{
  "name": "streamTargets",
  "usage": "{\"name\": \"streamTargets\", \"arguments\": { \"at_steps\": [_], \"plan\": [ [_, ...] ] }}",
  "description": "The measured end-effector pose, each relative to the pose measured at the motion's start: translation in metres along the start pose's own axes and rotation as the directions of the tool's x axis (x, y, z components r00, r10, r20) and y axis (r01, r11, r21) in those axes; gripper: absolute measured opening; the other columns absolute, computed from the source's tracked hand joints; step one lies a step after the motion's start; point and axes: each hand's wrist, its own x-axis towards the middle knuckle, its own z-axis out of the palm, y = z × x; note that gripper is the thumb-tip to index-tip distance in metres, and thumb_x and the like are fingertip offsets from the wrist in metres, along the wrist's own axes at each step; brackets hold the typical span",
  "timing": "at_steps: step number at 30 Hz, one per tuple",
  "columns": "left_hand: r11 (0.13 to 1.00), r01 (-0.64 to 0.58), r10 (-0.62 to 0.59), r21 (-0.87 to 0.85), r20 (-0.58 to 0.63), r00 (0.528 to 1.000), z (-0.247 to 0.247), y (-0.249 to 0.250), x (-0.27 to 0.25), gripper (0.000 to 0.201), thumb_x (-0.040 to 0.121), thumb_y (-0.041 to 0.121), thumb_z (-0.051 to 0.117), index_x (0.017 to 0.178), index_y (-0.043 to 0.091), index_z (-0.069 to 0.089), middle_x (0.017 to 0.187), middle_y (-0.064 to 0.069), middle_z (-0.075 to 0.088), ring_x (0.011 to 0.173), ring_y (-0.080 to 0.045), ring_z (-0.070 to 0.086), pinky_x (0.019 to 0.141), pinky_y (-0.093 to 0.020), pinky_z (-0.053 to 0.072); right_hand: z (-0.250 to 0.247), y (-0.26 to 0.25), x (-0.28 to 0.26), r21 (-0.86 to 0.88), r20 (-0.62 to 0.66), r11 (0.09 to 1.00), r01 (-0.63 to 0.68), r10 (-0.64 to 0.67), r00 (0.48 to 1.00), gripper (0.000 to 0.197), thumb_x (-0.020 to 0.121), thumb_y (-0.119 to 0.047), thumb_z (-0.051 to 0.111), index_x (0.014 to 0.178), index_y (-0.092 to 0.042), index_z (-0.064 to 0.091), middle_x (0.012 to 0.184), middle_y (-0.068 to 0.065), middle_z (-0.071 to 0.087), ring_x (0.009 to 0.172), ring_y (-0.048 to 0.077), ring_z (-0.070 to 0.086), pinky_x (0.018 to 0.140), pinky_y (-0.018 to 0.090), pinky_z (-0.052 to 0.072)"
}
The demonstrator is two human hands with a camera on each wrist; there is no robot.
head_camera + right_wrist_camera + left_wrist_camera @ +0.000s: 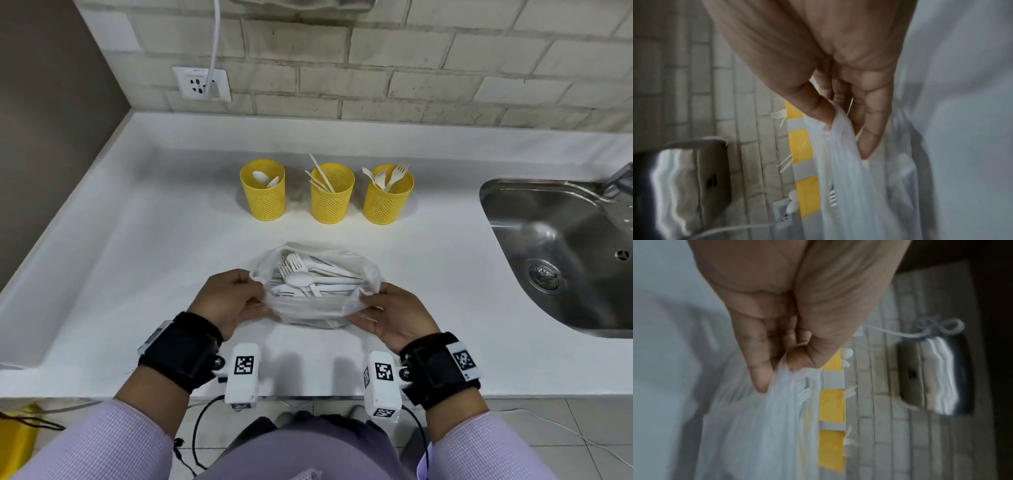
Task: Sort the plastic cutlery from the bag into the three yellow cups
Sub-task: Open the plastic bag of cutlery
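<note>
Plastic cutlery (310, 279): most still heaped in the clear bag (368, 274) on the counter (137, 240). Spoon cup (263, 189), knife cup (332, 193) and fork cup (388, 194) hold a few each. Left hand (227, 298) and right hand (399, 317) pinch the bag's rim, spreading it. Early going, I judge.

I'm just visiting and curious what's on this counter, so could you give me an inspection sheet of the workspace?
Surface: white counter, bare in front of the cups.
Job's things: three yellow cups in a row: left cup has spoons, middle cup knives, right cup forks; plastic bag open, cutlery inside.
Clutter: nothing seen.
Grippers: left hand and right hand pinch the bag's rim.
Cables: white cord plugged into wall socket.
Surroundings: steel sink, brick wall.
</note>
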Motion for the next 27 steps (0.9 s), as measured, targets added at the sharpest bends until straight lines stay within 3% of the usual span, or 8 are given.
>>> {"name": "streamTargets", "arguments": {
  "at_steps": [4, 8, 12, 15, 18, 22, 25, 27],
  "plan": [
    [0.874, 0.261, -0.189, -0.411, 0.21, 0.959, 0.007, -0.001, 0.005, 0.038, 0.09, -0.02, 0.027, 0.102, -0.001, 0.057, 0.087, -0.02, 0.071, 0.065, -0.025, 0.075, 0.053, -0.031, 0.061, 0.003, 0.007, 0.012, 0.365, 0.014, 0.927, -0.085, 0.086, 0.996, 0.043, 0.072, 0.025, 0.035, 0.093, 0.001, 0.064, 0.084, 0.021, 0.073, 0.068, 0.033, 0.075, 0.061, 0.044, 0.064],
    [0.794, 0.347, -0.293, -0.499, 0.186, 0.938, 0.014, -0.012, 0.001, 0.048, 0.085, -0.021, 0.015, 0.087, 0.001, 0.057, 0.08, -0.016, 0.072, 0.074, -0.03, 0.069, 0.051, -0.036, 0.061, 0.003, 0.022, 0.017, 0.371, -0.025, 0.928, -0.038, 0.051, 0.998, 0.035, 0.085, 0.018, 0.044, 0.095, 0.003, 0.074, 0.103, 0.025, 0.068, 0.093, 0.039, 0.067, 0.087, 0.056, 0.058],
    [0.979, 0.135, -0.138, -0.154, -0.008, 0.99, 0.01, -0.009, 0.001, 0.02, 0.088, 0.001, 0.046, 0.094, 0.008, 0.063, 0.095, -0.016, 0.066, 0.079, -0.029, 0.064, 0.074, -0.037, 0.056, -0.005, 0.018, 0.012, -0.106, -0.203, 0.986, 0.126, -0.146, 0.968, 0.026, 0.082, 0.003, 0.043, 0.096, -0.003, 0.064, 0.087, 0.018, 0.061, 0.079, 0.033, 0.06, 0.077, 0.047, 0.056],
    [0.98, -0.086, 0.106, 0.182, -0.104, 0.989, 0.013, 0.004, 0.001, 0.013, 0.09, 0.027, 0.064, 0.099, 0.019, 0.061, 0.099, -0.006, 0.068, 0.083, -0.022, 0.065, 0.08, -0.035, 0.051, -0.006, 0.008, 0.012, -0.537, -0.225, 0.825, 0.179, -0.344, 0.912, 0.047, 0.077, -0.031, 0.059, 0.121, -0.015, 0.058, 0.103, 0.008, 0.064, 0.092, 0.028, 0.065, 0.09, 0.046, 0.056],
    [0.76, -0.27, 0.335, 0.591, -0.001, 0.942, 0.019, 0.009, 0.012, 0.041, 0.088, 0.04, 0.074, 0.118, 0.021, 0.055, 0.103, -0.002, 0.066, 0.095, -0.022, 0.063, 0.091, -0.035, 0.049, 0.001, 0.003, 0.02, -0.859, -0.08, 0.473, 0.195, -0.501, 0.862, 0.049, 0.092, -0.034, 0.068, 0.132, -0.014, 0.051, 0.12, 0.008, 0.052, 0.103, 0.02, 0.055, 0.091, 0.024, 0.04],
    [0.442, -0.331, 0.499, 0.834, 0.078, 0.863, 0.031, 0.015, 0.028, 0.021, 0.1, 0.029, 0.058, 0.111, 0.014, 0.069, 0.107, -0.007, 0.073, 0.105, -0.03, 0.065, 0.092, -0.039, 0.051, 0.015, -0.003, 0.036, -0.958, 0.057, 0.191, 0.212, -0.599, 0.799, 0.026, 0.1, -0.024, 0.06, 0.115, -0.002, 0.062, 0.113, 0.018, 0.063, 0.105, 0.034, 0.06, 0.086, 0.034, 0.045],
    [0.437, -0.37, 0.524, 0.82, 0.102, 0.846, 0.032, 0.02, 0.038, 0.023, 0.102, 0.014, 0.049, 0.102, 0.007, 0.071, 0.102, -0.008, 0.072, 0.099, -0.03, 0.062, 0.086, -0.035, 0.048, 0.018, -0.008, 0.043, -0.938, 0.081, 0.211, 0.276, -0.641, 0.763, 0.024, 0.104, -0.019, 0.052, 0.096, 0.001, 0.064, 0.089, 0.015, 0.069, 0.086, 0.034, 0.062, 0.07, 0.035, 0.041],
    [0.565, -0.38, 0.484, 0.732, 0.079, 0.872, 0.029, 0.02, 0.043, 0.026, 0.102, 0.012, 0.047, 0.086, 0.003, 0.066, 0.088, -0.009, 0.064, 0.086, -0.025, 0.055, 0.074, -0.031, 0.039, 0.02, -0.01, 0.044, -0.88, 0.037, 0.345, 0.326, -0.635, 0.771, 0.024, 0.104, -0.016, 0.051, 0.092, -0.003, 0.067, 0.084, 0.006, 0.066, 0.081, 0.026, 0.057, 0.067, 0.029, 0.033]
  ]
}}
